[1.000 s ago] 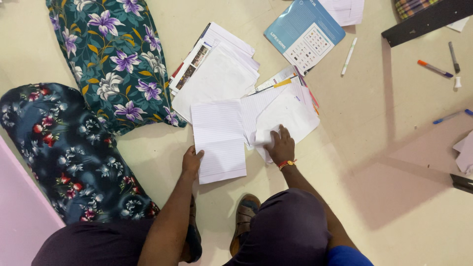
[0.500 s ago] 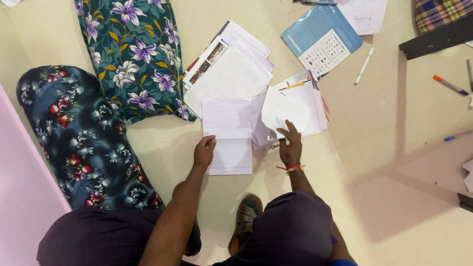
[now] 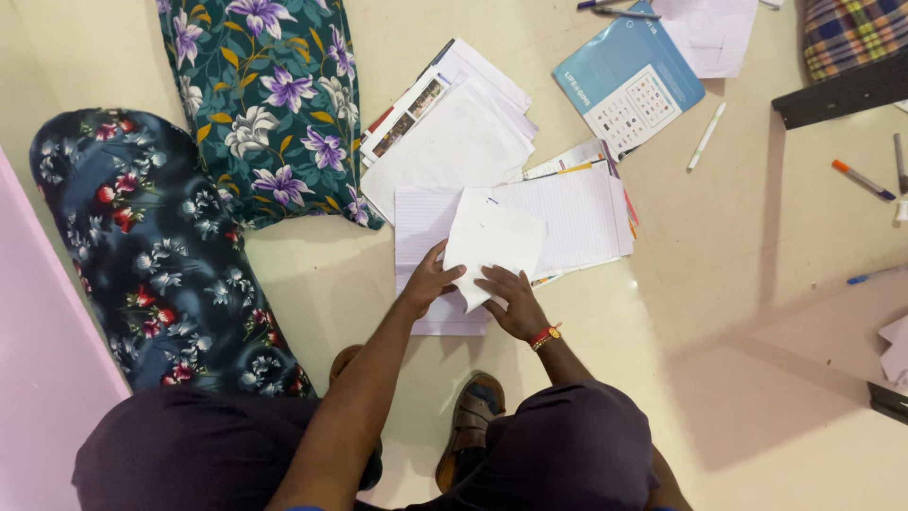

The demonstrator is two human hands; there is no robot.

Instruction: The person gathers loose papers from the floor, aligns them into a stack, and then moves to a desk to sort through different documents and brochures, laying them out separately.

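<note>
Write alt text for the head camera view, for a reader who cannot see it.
Seen from above, a person's left hand and right hand hold a blank white sheet over lined paper on a cream floor. More paper stacks, a blue booklet, pens and two floral cushions lie around.

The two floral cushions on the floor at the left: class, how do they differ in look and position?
The green floral cushion has large purple and white lilies with yellow leaves; the dark blue floral cushion has small red and pale flowers. The green floral cushion lies nearer the stack of white papers, its corner touching it; the dark blue floral cushion lies beside the person's leg. Both are elongated fabric cushions resting on the cream floor.
</note>
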